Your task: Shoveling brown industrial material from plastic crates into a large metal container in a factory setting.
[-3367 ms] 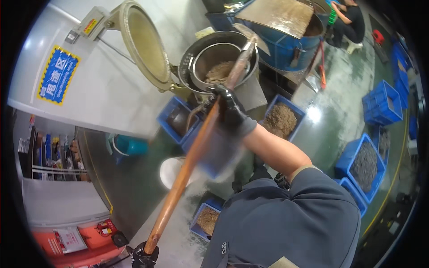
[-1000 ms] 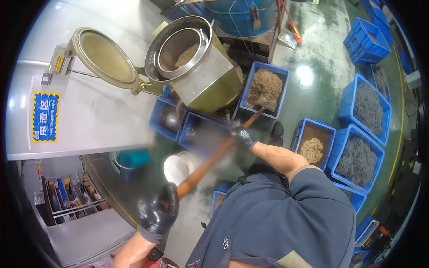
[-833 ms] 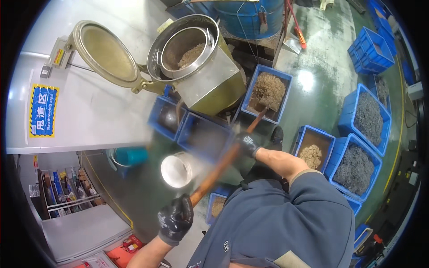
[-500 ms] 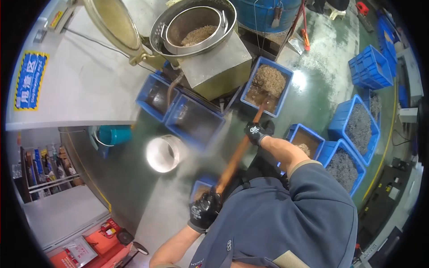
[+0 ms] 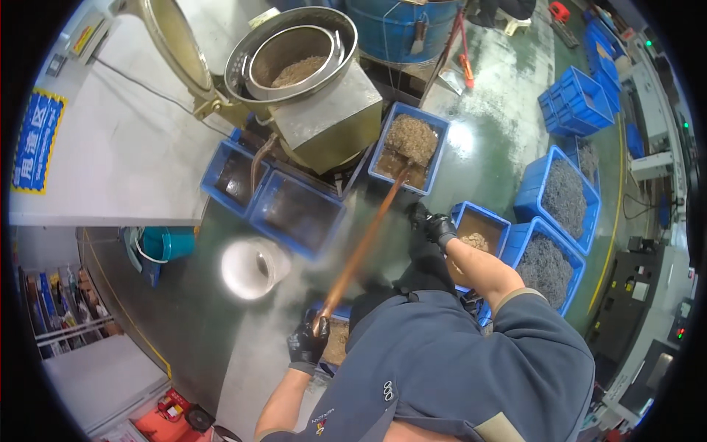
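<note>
Head feed, from my remote station: the left hand [image 5: 308, 340], in a black glove, has its fingers wrapped around the near end of a wooden-handled tool [image 5: 362, 252]. I log the shaft as sloping from that grip up and to the right, its far end inside a blue crate [image 5: 398, 183] and meeting the brown granular material [image 5: 412, 137] there; the tool's head I cannot make out. Right hand [image 5: 442, 230], also gloved in black, lies clear of the shaft and next to the liquid-filled crate [image 5: 484, 212], where pale lumps [image 5: 475, 241] sit in murky brown fluid; whether its fingers are spread or pressed together I cannot tell. Beyond the left hand's side of the shaft I note a white bucket [image 5: 254, 269] on the floor, a teal bucket [image 5: 168, 244] farther left, and a pair of blue bins containing something dark, set below the squat machine [image 5: 324, 121]. The machine's round lid [image 5: 175, 48] stands open, and a metal basket [image 5: 269, 57] inside holds more brown matter. At right, two crates of gray shredded material stand end to end. Top edge: a blue drum [image 5: 398, 37] and, farther right, a partly visible person by a pale stool [image 5: 515, 26].
</note>
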Demonstrator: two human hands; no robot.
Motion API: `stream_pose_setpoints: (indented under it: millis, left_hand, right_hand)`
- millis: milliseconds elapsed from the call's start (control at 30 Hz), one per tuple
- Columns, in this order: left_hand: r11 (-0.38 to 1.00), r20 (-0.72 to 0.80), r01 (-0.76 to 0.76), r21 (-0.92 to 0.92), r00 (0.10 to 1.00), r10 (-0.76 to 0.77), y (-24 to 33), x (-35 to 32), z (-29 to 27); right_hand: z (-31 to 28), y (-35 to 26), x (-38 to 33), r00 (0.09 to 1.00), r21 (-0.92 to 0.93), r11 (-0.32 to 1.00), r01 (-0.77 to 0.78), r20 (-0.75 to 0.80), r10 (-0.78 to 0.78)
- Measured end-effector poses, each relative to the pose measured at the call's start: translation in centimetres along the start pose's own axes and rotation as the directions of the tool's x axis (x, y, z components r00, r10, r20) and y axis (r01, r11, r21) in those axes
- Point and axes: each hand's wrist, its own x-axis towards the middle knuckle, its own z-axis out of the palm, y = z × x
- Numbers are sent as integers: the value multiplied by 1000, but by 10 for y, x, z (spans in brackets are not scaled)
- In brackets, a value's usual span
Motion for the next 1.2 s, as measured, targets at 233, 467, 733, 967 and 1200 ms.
stream_pose_setpoints:
  millis: [233, 467, 733, 967, 1200]
  left_hand:
    - [979, 394, 133, 157, 900, -186, -17, 36, -5]
    - [816, 671, 484, 316, 494, -553, 13, 96, -35]
    - [740, 632, 431, 517, 391, -669, 97, 171, -32]
    - [744, 648, 477, 468, 387, -656, 105, 209, 55]
    - [737, 613, 528, 422, 434, -661, 114, 237, 184]
  right_hand:
    - [-40, 73, 49, 956, -207, 953, 220, -149, -253]
    - [-95, 84, 116, 983, 274, 944, 186, -51, -178]
    - [-82, 95, 239, 914, 799, 558, -225, 371, -163]
    - [23, 72, 387, 844, 766, 385, -515, 532, 70]
    - [103, 31, 473, 768, 763, -106, -638, 640, -14]
